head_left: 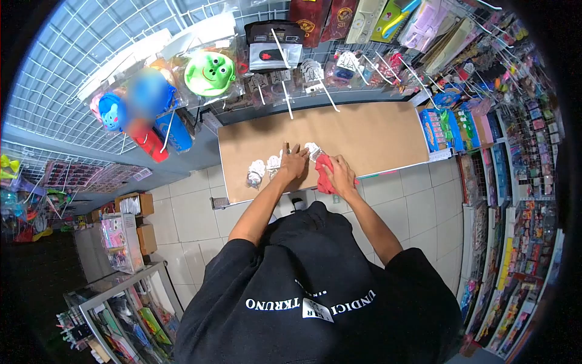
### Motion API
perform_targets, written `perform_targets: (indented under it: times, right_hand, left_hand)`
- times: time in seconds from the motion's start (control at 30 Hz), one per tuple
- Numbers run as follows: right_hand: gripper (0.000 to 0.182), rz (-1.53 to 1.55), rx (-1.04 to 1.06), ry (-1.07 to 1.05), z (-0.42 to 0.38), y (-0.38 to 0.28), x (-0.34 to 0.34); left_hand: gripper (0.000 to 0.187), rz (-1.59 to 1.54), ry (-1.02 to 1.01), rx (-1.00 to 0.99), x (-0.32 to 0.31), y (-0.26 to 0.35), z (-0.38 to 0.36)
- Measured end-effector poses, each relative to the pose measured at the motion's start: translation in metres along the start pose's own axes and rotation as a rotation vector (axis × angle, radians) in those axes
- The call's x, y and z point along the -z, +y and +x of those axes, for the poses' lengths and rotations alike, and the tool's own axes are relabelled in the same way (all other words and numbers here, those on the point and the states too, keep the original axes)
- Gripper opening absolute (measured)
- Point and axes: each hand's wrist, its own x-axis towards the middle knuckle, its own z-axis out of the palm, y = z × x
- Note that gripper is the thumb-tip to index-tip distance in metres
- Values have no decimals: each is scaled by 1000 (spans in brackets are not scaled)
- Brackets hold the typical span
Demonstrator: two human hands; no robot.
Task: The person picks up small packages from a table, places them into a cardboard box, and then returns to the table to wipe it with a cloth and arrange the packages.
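My left hand (293, 164) lies on the brown shelf board (370, 133), fingers spread, among small packets with white cards. One white-carded packet (274, 164) sits just left of it, and another packet (256, 172) lies farther left. My right hand (341, 176) is closed around a red cloth (325, 176) at the board's front edge. A further white-carded packet (313, 150) lies between my hands, close to the cloth. What is under my left palm is hidden.
Wire hooks with hanging packets, including a green frog-faced pouch (210, 73), jut out above the board. Blue boxes (434, 128) stand at its right end. Stocked shelves (515, 242) line the right side. A display rack (136, 309) stands lower left on the tiled floor (194, 200).
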Motion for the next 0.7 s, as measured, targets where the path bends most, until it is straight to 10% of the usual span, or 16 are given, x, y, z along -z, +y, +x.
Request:
perform_targets:
  times: [0.13,0.33,0.7]
  right_hand:
    - [39,-22,-79,-54,-11,19,11]
    - [42,24,-229,-131,-17,20,27]
    - [42,125,-308,-3,-30,19,11]
  left_hand:
    - [61,43,-162,-13,29,5,8]
    - [60,-308,190,-71,19,-2,41]
    - [46,-570,-81,-75,30,-20,63]
